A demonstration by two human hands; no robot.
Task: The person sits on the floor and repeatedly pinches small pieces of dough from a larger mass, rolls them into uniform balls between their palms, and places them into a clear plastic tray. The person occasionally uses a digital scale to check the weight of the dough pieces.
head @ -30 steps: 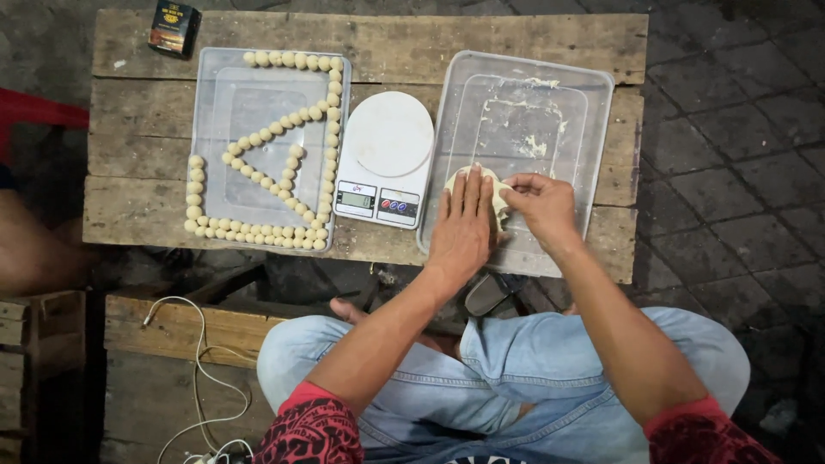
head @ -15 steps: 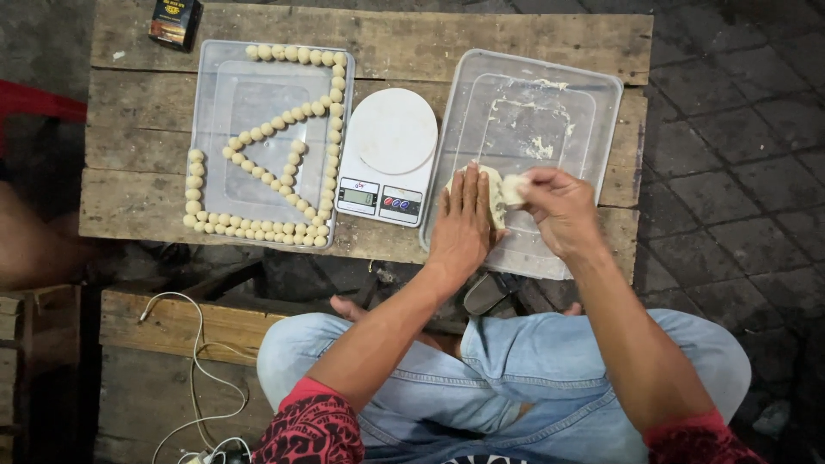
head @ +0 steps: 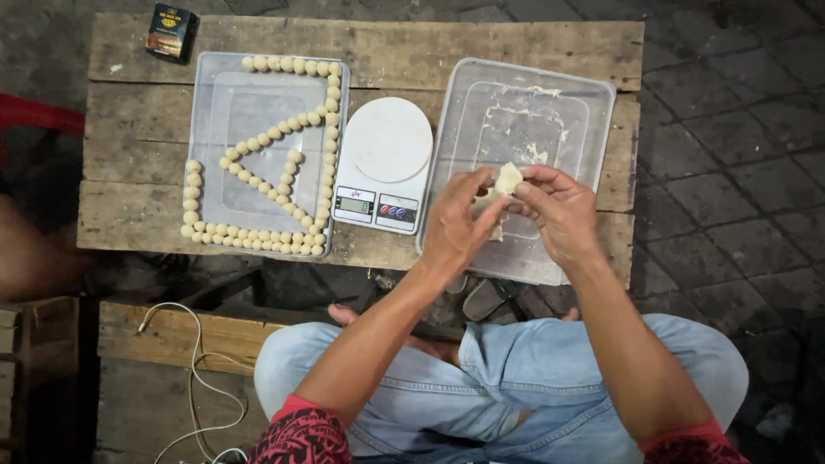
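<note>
Both hands, left hand (head: 460,225) and right hand (head: 554,210), pinch a pale dough lump (head: 505,182) above the nearly scraped-out right tray (head: 601,112); many small dough balls (head: 258,241) already line the left tray (head: 210,103). Judging by this, little dough remains; the scale (head: 384,150) stands bare between the trays on the table (head: 481,47).

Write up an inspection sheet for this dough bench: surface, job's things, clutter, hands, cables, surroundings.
Surface: weathered wooden plank table, low, on dark paving.
Job's things: pale lump of dough held above the clear plastic tray with dough smears; a second clear plastic tray carries rows of small dough balls along its edges and in a triangle; white digital kitchen scale between the trays, platform bare.
Clutter: small dark box at the table's far left corner.
Hands: left hand and right hand both pinch the dough.
Cables: white cable looped over a wooden board below the table.
Surroundings: dark sandals under the table; another person's arm at the left edge.
</note>
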